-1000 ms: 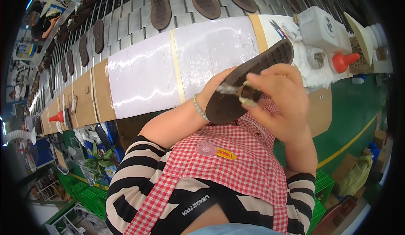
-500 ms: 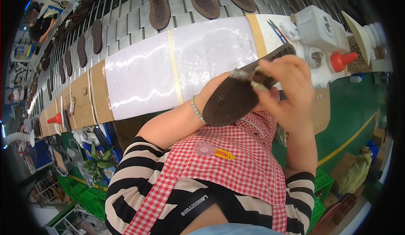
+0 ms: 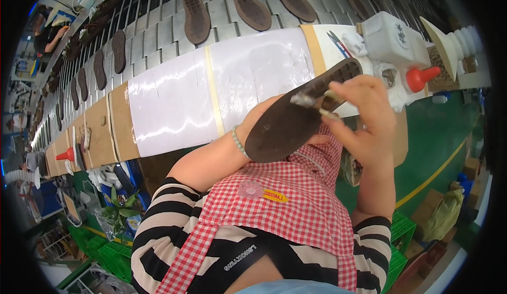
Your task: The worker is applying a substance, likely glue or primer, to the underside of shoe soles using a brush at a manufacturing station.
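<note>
A dark brown shoe sole (image 3: 279, 131) is held up in front of my chest, tilted, its smooth end toward the lower left and its ridged, hollowed end toward the upper right. My left hand (image 3: 254, 121) grips it from behind. Most of those fingers are hidden by the sole, though some show at its lower edge. Over the sole's middle, my right hand (image 3: 369, 115) pinches a small brush-like tool between thumb and fingers. Motion smears the tool's pale tip (image 3: 303, 101), so I cannot tell whether it touches the surface.
Beyond the film-covered white worktop (image 3: 171, 101), several brown soles, one a sole (image 3: 196, 18), lie on a slatted metal conveyor (image 3: 169, 27). At right stand a white jug (image 3: 393, 43) and a red-capped nozzle (image 3: 422, 78); scissors (image 3: 336, 41) lie nearby. Another person (image 3: 45, 35) is at far left.
The sole has shifted slightly left and down with my left hand. My right hand's tool tip has moved from the sole's upper edge inward over its surface.
</note>
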Tool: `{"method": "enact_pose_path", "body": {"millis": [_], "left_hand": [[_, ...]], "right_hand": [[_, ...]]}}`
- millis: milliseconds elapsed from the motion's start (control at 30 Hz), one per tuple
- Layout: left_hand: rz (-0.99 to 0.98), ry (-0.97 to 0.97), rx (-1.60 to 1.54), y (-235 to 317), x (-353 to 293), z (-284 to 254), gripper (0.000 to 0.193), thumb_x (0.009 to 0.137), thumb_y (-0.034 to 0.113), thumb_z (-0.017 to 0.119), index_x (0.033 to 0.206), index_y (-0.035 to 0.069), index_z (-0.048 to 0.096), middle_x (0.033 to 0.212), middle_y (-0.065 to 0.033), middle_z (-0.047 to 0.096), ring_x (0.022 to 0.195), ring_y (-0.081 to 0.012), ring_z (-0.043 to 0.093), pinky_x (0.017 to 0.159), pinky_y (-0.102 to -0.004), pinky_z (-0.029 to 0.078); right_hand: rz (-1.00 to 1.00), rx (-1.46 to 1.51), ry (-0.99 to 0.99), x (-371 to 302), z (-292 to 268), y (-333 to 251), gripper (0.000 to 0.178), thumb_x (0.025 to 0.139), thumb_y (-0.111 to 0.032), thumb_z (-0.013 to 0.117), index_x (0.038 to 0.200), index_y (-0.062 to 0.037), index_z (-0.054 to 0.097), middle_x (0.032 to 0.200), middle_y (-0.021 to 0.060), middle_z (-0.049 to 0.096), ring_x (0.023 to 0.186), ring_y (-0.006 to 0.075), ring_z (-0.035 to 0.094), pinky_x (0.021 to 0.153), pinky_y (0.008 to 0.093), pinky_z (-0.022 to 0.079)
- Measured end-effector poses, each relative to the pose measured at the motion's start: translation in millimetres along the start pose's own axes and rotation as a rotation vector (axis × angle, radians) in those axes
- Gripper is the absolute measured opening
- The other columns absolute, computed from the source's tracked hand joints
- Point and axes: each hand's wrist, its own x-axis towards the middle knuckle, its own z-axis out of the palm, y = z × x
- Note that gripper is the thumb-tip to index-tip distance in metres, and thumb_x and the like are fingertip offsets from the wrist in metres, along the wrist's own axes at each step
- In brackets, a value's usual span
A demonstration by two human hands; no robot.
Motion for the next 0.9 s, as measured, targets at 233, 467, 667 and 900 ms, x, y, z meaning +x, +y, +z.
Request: {"method": "enact_pose_path", "body": {"millis": [233,467,667,900], "left_hand": [[-0.006,0.080,-0.574,17.8,-4.8,9.3,0.049,0.107,0.027,0.041,0.145,-0.004,0.043,0.143,-0.0230,0.052,0.131,-0.0393,0.053,0.107,-0.0551,0.047],[0.196,-0.082,-0.634,62.8,-32.8,-62.4,0.065,0.104,0.047,0.039,0.147,-0.002,0.042,0.142,-0.0263,0.052,0.127,-0.0429,0.055,0.105,-0.0527,0.049],[0.495,0.183,-0.407,147.5,-65.6,-139.3,0.055,0.104,0.038,0.039,0.138,-0.004,0.052,0.134,-0.0271,0.059,0.119,-0.0448,0.060,0.104,-0.0548,0.049],[0.736,1.043,0.178,255.0,-68.2,-262.5,0.044,0.098,0.036,0.058,0.131,0.007,0.060,0.118,-0.0144,0.070,0.103,-0.0350,0.068,0.091,-0.0465,0.055]], "right_hand": [[0.061,-0.077,0.058,16.6,4.2,19.7,0.045,0.068,-0.004,0.081,0.112,-0.0059,0.071,0.098,0.0072,0.068,0.099,0.0270,0.061,0.087,0.0371,0.048],[0.192,0.093,0.101,10.6,10.5,13.3,0.047,0.070,0.000,0.080,0.115,-0.0032,0.067,0.106,0.0111,0.063,0.096,0.0253,0.059,0.087,0.0349,0.048],[0.200,0.168,-0.049,-8.6,20.7,6.3,0.047,0.069,0.000,0.079,0.113,-0.0018,0.066,0.104,0.0128,0.063,0.098,0.0272,0.058,0.088,0.0361,0.048],[0.258,0.120,-0.065,-6.7,19.6,-6.2,0.046,0.068,0.002,0.077,0.113,-0.0020,0.066,0.102,0.0115,0.061,0.096,0.0263,0.057,0.088,0.0358,0.047]]}}
